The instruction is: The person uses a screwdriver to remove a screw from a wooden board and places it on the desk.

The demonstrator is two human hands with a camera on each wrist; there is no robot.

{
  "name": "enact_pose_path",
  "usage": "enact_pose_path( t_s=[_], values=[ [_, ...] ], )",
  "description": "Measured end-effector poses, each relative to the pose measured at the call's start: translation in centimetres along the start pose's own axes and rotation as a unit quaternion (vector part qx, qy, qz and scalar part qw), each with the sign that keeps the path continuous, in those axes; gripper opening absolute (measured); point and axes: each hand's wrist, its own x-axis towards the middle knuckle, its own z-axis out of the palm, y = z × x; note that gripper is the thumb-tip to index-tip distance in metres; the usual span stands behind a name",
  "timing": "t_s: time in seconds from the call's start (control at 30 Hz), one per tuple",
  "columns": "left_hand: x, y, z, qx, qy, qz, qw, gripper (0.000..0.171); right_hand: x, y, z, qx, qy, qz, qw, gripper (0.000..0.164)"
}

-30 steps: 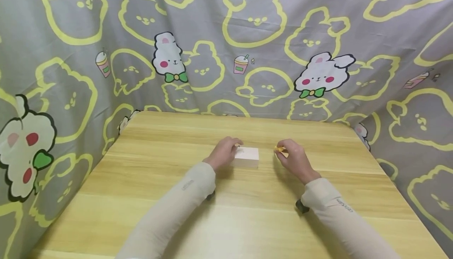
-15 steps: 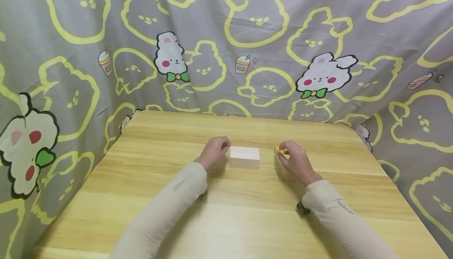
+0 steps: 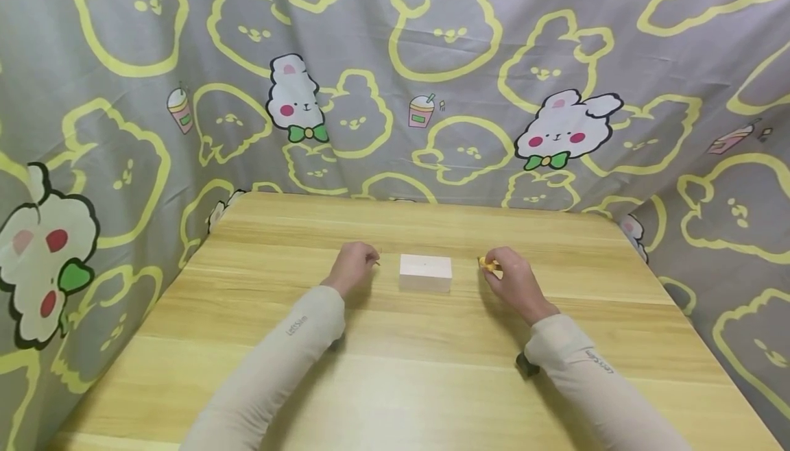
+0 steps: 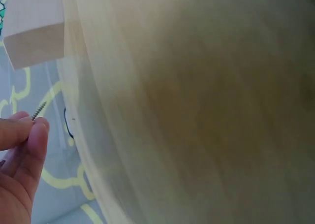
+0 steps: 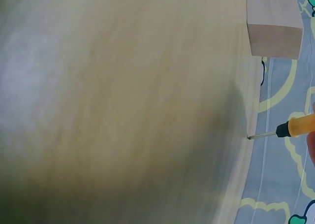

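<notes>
Between thumb and fingers my left hand (image 3: pixel 353 266) pinches a small metal screw (image 4: pixel 39 110), its threaded tip poking out past the fingertips in the left wrist view. To the right of that hand, apart from it, a pale wooden block (image 3: pixel 426 274) lies on the table with a tiny dark spot on its top face. On the block's other side my right hand (image 3: pixel 516 279) grips a screwdriver (image 5: pixel 298 126) by its yellow handle. The right wrist view shows the driver's black collar and thin shaft; the hand is mostly cut off there.
The wood-grain table (image 3: pixel 401 382) stretches around the block and both hands. A grey curtain (image 3: pixel 370 40) printed with yellow outlines and white rabbits hangs behind the table and along both sides.
My left hand has moved left, off the left end of the block, and the screw now shows in its fingers. My right hand with the screwdriver has stayed nearly in place.
</notes>
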Motion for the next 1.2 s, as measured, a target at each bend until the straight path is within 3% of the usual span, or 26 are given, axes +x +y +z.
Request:
enact_pose_path(
  t_s=[0.23, 0.37, 0.53, 0.83, 1.03, 1.2],
  values=[
    [0.0, -0.5, -0.5, 0.016, 0.009, -0.014, 0.9997, 0.017, -0.1, 0.1, 0.1, -0.001, -0.013, -0.012, 1.0, 0.03],
    [0.3, -0.7, -0.5, 0.05, 0.003, -0.01, 0.9987, 0.025, -0.1, 0.3, 0.3, 0.003, -0.022, -0.022, 1.0, 0.028],
    [0.7, -0.7, -0.6, 0.116, -0.025, -0.009, 0.9929, 0.03, -0.2, 0.6, 0.5, 0.009, -0.029, -0.023, 0.999, 0.026],
    [0.0, -0.3, -0.8, 0.161, -0.104, -0.015, 0.9815, 0.015, -0.4, 0.3, 0.7, 0.031, -0.077, 0.032, 0.996, 0.023],
    [-0.8, 0.1, -1.0, 0.141, -0.159, -0.041, 0.9762, 0.017, -0.5, 0.1, 0.6, 0.042, -0.096, 0.063, 0.993, 0.018],
    [-0.7, 0.2, -1.2, 0.123, -0.168, -0.053, 0.9765, 0.027, -0.7, 0.1, 0.3, 0.045, -0.103, 0.079, 0.991, 0.016]
  ],
)
